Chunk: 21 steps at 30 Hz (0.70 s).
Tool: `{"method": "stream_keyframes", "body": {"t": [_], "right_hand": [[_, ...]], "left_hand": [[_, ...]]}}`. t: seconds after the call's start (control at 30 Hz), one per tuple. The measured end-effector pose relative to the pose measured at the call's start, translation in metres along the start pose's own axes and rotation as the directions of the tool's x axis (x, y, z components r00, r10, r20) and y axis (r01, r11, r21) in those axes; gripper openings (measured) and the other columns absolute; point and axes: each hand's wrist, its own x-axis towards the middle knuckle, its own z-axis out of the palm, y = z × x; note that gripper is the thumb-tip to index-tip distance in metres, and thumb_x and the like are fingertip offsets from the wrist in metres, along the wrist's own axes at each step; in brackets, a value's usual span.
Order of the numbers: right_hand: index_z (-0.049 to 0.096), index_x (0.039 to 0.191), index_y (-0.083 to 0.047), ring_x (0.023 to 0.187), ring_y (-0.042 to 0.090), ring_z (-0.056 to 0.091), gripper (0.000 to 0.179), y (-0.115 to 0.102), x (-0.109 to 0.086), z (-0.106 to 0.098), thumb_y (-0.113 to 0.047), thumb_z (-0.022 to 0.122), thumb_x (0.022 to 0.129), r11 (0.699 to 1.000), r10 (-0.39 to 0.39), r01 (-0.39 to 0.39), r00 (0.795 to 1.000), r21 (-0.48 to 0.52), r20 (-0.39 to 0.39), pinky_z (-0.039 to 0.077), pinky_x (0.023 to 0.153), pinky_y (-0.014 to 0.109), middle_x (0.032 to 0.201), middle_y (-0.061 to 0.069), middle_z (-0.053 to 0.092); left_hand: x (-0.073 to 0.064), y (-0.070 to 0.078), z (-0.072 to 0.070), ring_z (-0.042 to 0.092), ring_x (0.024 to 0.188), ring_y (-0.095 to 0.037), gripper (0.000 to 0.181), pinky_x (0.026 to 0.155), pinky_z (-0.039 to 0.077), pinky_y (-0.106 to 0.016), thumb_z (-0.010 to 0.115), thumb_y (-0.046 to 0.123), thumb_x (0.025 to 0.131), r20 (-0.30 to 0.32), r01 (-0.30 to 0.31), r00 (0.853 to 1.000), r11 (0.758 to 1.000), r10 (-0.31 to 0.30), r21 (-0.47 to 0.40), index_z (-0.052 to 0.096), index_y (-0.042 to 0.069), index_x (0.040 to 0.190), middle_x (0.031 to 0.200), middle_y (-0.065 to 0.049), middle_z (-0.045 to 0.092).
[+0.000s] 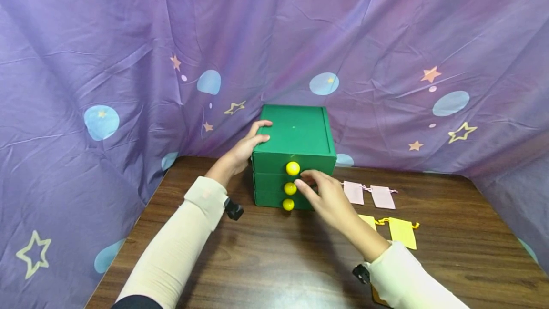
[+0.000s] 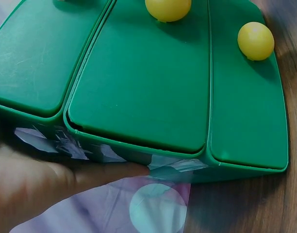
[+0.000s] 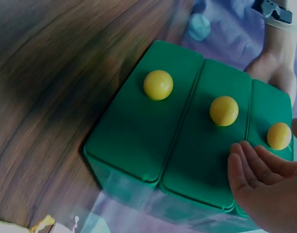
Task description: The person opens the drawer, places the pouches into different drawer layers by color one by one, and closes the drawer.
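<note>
A small green box with three drawers (image 1: 296, 130) stands at the back of the table. On its front, one above another, are a top yellow knob (image 1: 293, 168), a middle yellow knob (image 1: 290, 188) and a bottom yellow knob (image 1: 288, 204). All three drawers look closed. My left hand (image 1: 242, 151) rests against the box's left side, fingertips over the top edge. My right hand (image 3: 267, 177) is just right of the knobs, its bent fingers close to the top knob (image 3: 279, 136), with thumb and fingers apart and no knob between them.
Two pale pink drawstring pouches (image 1: 382, 197) lie right of the box. Nearer are yellow drawstring pouches (image 1: 402, 232), one partly behind the right forearm. A brown wooden table (image 1: 257, 261) carries everything, and a purple patterned cloth (image 1: 266, 37) hangs behind it.
</note>
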Motion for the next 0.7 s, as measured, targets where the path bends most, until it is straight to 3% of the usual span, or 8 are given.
{"method": "stream_keyframes", "body": {"t": [0.17,0.23,0.3,0.37,0.47,0.6,0.7], "right_hand": [[0.072,0.118,-0.007,0.097,0.022,0.070,0.033,-0.004,0.007,0.003,-0.035,0.061,0.104,0.987,0.105,-0.113,0.992,0.118,0.070,0.055,0.090,0.042,0.103,0.005,0.076],[0.072,0.118,-0.002,0.096,0.026,0.071,0.036,-0.006,0.011,0.005,-0.034,0.057,0.106,0.961,0.143,-0.166,0.983,0.219,0.119,0.056,0.090,0.041,0.102,0.009,0.077],[0.069,0.119,0.006,0.096,0.031,0.072,0.041,-0.007,0.015,0.006,-0.031,0.052,0.109,0.913,0.163,-0.216,0.971,0.347,0.176,0.058,0.089,0.040,0.103,0.018,0.076],[0.065,0.120,0.014,0.098,0.036,0.073,0.046,-0.008,0.019,0.007,-0.028,0.048,0.111,0.830,0.185,-0.278,0.955,0.483,0.232,0.060,0.087,0.040,0.108,0.028,0.073],[0.059,0.123,0.020,0.097,0.032,0.074,0.052,-0.010,0.024,0.009,-0.029,0.043,0.112,0.677,0.230,-0.376,0.925,0.632,0.303,0.060,0.086,0.038,0.113,0.035,0.069],[0.054,0.129,0.020,0.089,0.020,0.075,0.060,-0.013,0.026,0.010,-0.036,0.043,0.112,0.478,0.303,-0.478,0.877,0.737,0.372,0.060,0.085,0.033,0.108,0.026,0.073],[0.052,0.132,0.018,0.088,0.019,0.075,0.062,-0.016,0.027,0.012,-0.040,0.045,0.110,0.356,0.335,-0.525,0.844,0.773,0.418,0.060,0.086,0.033,0.101,0.016,0.076]], "left_hand": [[0.000,0.000,0.000,0.015,0.152,-0.040,0.052,0.119,0.013,-0.068,0.045,0.025,0.105,0.000,-0.001,1.000,1.000,0.001,0.003,0.033,0.026,0.155,0.170,-0.011,0.008],[0.000,0.000,0.000,0.019,0.151,-0.041,0.052,0.119,0.016,-0.066,0.045,0.025,0.105,0.001,-0.001,1.000,1.000,0.001,-0.001,0.033,0.026,0.155,0.170,-0.012,0.009],[0.000,0.000,0.001,0.023,0.148,-0.041,0.051,0.119,0.020,-0.064,0.045,0.024,0.105,0.002,0.000,1.000,1.000,0.000,-0.010,0.033,0.025,0.155,0.169,-0.013,0.010],[0.000,0.000,0.001,0.026,0.146,-0.041,0.051,0.118,0.023,-0.063,0.045,0.024,0.105,0.002,0.003,1.000,1.000,-0.003,-0.020,0.033,0.026,0.155,0.168,-0.013,0.011],[0.000,-0.001,0.001,0.023,0.148,-0.041,0.051,0.118,0.020,-0.065,0.045,0.024,0.105,0.000,0.003,1.000,1.000,-0.003,-0.018,0.033,0.026,0.154,0.168,-0.012,0.011],[0.001,-0.002,0.000,0.020,0.150,-0.041,0.051,0.119,0.016,-0.066,0.046,0.024,0.104,-0.003,-0.007,1.000,1.000,0.007,-0.012,0.034,0.025,0.154,0.168,-0.012,0.012],[0.001,-0.002,0.000,0.021,0.149,-0.040,0.051,0.120,0.017,-0.064,0.046,0.023,0.104,-0.004,-0.019,1.000,1.000,0.019,-0.015,0.034,0.024,0.154,0.167,-0.013,0.014]]}}
